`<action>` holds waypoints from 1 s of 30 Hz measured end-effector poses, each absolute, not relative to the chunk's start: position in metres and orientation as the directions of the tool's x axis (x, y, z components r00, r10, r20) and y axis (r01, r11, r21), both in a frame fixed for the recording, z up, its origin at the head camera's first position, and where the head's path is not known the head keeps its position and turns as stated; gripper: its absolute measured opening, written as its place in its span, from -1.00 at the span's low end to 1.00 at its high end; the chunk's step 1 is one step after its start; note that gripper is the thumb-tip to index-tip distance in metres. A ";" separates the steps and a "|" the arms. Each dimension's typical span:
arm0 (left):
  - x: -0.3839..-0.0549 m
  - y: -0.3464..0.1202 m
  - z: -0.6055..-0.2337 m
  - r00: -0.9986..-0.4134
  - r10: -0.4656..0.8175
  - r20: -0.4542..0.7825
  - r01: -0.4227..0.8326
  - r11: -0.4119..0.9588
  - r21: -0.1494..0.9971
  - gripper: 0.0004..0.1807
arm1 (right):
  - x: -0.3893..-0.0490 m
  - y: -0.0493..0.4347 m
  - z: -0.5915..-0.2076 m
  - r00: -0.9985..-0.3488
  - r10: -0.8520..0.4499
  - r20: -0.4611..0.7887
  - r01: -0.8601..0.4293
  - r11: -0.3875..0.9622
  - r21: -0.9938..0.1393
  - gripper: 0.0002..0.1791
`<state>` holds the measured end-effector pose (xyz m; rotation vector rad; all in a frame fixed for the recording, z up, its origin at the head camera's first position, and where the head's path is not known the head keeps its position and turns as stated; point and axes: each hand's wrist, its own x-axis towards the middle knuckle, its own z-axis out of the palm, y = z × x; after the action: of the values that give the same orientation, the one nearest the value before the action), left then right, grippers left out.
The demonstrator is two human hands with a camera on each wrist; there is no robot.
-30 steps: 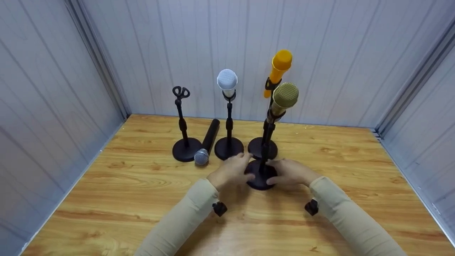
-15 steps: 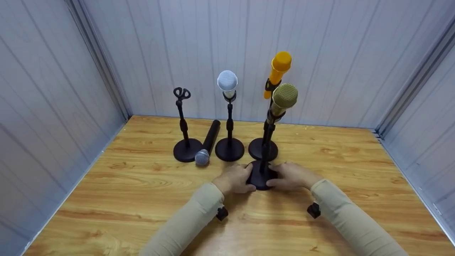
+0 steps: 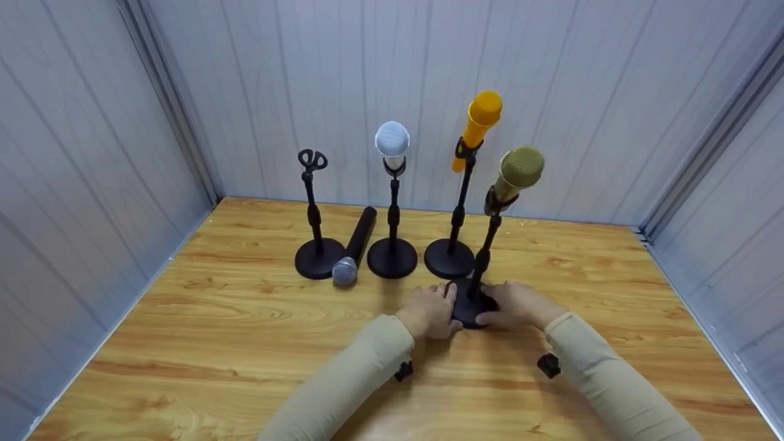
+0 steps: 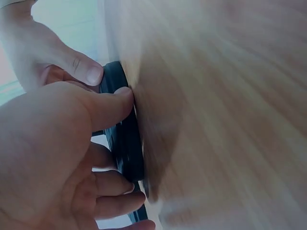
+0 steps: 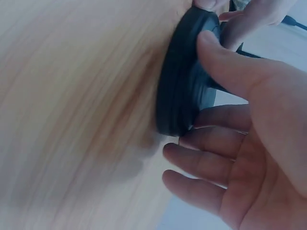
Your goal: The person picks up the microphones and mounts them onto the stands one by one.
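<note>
A gold microphone [image 3: 520, 168] sits in the clip of a black microphone stand [image 3: 481, 260], which leans slightly right in the head view. My left hand [image 3: 430, 311] grips the left side of its round base, thumb at the near edge and fingers at the far side. On the opposite side, my right hand [image 3: 517, 304] holds the same base between thumb and fingers. The left wrist view has the base [image 4: 125, 143] close against the tabletop. In the right wrist view, the right thumb lies on top of the base [image 5: 180, 81] while some fingers extend past its edge.
Behind stand a white microphone [image 3: 392, 139] and a yellow microphone [image 3: 484, 111], each on a black stand. A stand with a bare clip [image 3: 313, 160] is at left. Beside it a black microphone [image 3: 358, 245] with a silver head lies on the wooden table [image 3: 214, 343]. Panelled walls [image 3: 331, 73] enclose the table.
Both hands have closed in on the base and moved it rightward with its gold microphone. The yellow microphone's stand, earlier partly covered, now shows fully.
</note>
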<state>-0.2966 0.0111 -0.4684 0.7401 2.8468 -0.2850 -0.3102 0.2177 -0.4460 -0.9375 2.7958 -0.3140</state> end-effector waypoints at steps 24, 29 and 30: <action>-0.322 0.098 -0.475 -0.899 0.384 -0.210 0.431 0.863 -0.266 -0.22 | -0.327 0.268 -0.428 -0.870 -0.316 -0.379 -0.250 0.944 -0.215 -0.22; -0.328 0.106 -0.474 -0.909 0.350 -0.226 0.402 0.881 -0.249 -0.22 | -0.333 0.274 -0.428 -0.872 -0.317 -0.373 -0.229 0.937 -0.262 -0.24; -0.330 0.108 -0.473 -0.909 0.344 -0.233 0.398 0.884 -0.246 -0.22 | -0.334 0.275 -0.428 -0.871 -0.326 -0.369 -0.234 0.933 -0.273 -0.25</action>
<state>-0.3299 0.1075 -0.4732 0.5704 2.8700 -0.4321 -0.3345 0.2754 -0.4280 -0.4053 2.6735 -0.3070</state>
